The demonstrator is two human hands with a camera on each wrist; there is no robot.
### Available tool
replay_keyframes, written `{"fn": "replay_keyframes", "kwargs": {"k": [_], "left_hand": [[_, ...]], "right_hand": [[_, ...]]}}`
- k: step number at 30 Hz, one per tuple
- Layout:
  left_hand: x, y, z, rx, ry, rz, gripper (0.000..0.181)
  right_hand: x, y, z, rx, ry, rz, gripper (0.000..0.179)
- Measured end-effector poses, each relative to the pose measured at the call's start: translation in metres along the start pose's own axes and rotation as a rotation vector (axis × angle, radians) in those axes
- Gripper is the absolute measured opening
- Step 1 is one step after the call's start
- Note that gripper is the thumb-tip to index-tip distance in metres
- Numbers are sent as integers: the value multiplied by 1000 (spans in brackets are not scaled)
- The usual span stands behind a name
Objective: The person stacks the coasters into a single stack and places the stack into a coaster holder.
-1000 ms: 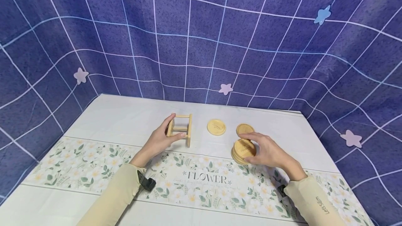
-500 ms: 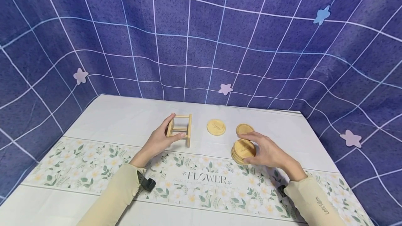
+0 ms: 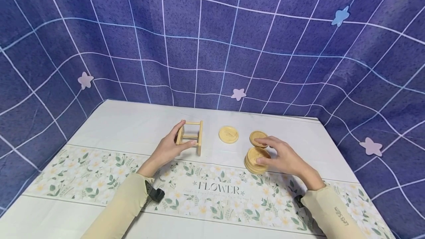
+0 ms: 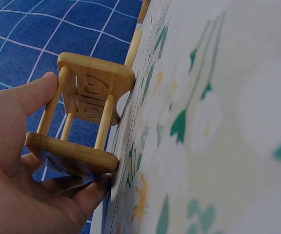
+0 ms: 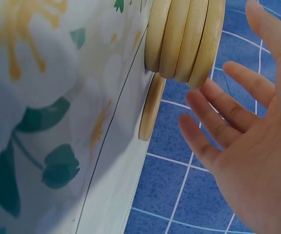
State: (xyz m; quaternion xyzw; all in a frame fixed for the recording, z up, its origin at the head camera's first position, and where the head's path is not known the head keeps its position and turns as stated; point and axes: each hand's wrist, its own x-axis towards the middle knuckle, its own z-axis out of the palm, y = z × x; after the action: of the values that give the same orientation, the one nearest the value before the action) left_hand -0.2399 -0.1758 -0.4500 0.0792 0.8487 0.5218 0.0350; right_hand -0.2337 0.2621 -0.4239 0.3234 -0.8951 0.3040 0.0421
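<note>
My left hand [image 3: 167, 148] holds a small wooden coaster rack [image 3: 200, 137] upright on the table. In the left wrist view, the thumb lies along one rod of the rack [image 4: 77, 155] and the fingers are bent at its near side panel. Over a stack of round wooden coasters [image 3: 253, 166], my right hand [image 3: 284, 157] hovers with fingers spread loosely. The right wrist view has a gap between the fingers and the stack [image 5: 179, 44], which is several coasters thick. Behind it lies a single coaster [image 3: 256, 135], partly hidden by the fingertips.
Another coaster [image 3: 228, 134] lies flat between the rack and the stack. The white table [image 3: 132, 124] has a floral band printed with FLOWER [image 3: 218, 187]. A blue gridded curtain [image 3: 186, 58] rises behind it and on both sides.
My right hand has let go of the top coaster, now set squarer on the stack, and has lifted slightly with its fingers loosened. The left hand and the rack have not moved.
</note>
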Motion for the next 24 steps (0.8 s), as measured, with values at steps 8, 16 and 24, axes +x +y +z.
{"fn": "replay_keyframes", "kwargs": {"k": [8, 16, 24], "left_hand": [[-1, 0, 0, 13, 3, 1, 100], [0, 0, 0, 18, 3, 7, 100], [-1, 0, 0, 22, 3, 10, 101]], "right_hand": [[1, 5, -1, 11, 35, 7, 61], [0, 8, -3, 8, 77, -10, 58], [3, 14, -5, -3, 107, -18, 55]]}}
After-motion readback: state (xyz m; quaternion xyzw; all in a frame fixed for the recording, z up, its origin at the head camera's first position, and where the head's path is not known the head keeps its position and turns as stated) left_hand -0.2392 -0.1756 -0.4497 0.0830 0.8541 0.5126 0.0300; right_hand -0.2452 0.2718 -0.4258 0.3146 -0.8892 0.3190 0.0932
